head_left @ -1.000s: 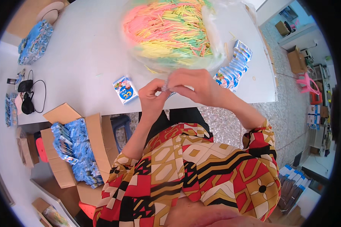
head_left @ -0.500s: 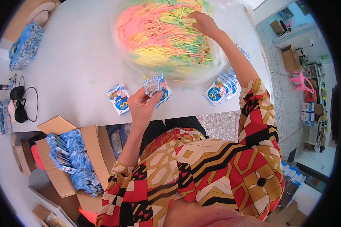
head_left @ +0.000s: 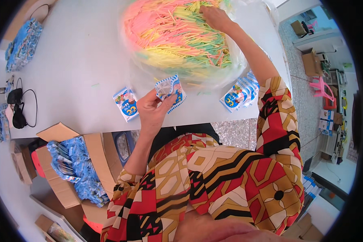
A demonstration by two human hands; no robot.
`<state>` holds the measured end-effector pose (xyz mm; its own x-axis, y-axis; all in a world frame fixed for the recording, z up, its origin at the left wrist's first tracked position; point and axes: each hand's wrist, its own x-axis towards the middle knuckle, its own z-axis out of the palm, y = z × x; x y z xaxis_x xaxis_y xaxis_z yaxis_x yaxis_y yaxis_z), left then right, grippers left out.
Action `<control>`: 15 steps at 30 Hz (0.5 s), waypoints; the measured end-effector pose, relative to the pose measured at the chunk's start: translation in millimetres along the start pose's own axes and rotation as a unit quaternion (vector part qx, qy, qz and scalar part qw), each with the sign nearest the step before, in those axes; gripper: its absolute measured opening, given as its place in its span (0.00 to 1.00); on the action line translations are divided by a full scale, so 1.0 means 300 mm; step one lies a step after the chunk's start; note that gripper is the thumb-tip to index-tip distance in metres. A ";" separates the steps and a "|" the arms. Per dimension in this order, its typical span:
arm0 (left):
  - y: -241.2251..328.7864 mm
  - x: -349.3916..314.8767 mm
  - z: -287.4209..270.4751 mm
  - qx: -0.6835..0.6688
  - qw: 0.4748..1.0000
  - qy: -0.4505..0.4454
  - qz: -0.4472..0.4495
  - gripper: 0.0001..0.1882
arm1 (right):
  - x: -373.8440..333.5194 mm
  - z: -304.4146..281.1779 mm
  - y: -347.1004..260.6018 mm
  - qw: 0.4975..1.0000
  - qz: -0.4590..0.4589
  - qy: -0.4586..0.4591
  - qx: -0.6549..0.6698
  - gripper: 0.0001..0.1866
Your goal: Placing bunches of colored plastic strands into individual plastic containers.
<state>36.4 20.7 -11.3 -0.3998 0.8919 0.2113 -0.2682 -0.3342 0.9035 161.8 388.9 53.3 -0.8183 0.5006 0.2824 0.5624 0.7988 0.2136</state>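
While the left hand (head_left: 150,113) pinches a blue-and-white plastic packet (head_left: 176,89) low, seemingly keeping its top free, the right hand (head_left: 217,19) touches thin pink, yellow and green sticks (head_left: 177,36), its closure unclear.

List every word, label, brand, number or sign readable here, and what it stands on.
Wording isn't copied out; print stands on these:
Packet in the left hand: white characters on blue, partly hidden.
Flat packet on the table: large white characters on a blue patch.
Overlapping packets, right: similar white characters on blue.
Packets in the cardboard box: too small to read.
White-and-blue boxes, far right: too small to read.
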 end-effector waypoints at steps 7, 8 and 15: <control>0.007 -0.007 -0.001 0.000 1.000 0.003 -0.009 0.13 | -0.012 0.018 0.004 0.999 -0.009 0.032 0.011 0.12; 0.005 -0.006 0.000 0.010 1.000 -0.001 -0.007 0.13 | 0.001 0.018 0.019 1.000 0.005 0.008 -0.011 0.07; 0.009 -0.005 -0.013 0.021 1.000 0.022 0.002 0.13 | -0.031 -0.155 -0.091 0.915 0.073 0.078 0.388 0.09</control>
<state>32.8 17.4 -10.8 -0.4394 0.8759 0.1991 -0.2300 -0.3240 0.9177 159.6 346.7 88.4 -0.6802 0.6150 0.3989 0.3606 0.7545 -0.5484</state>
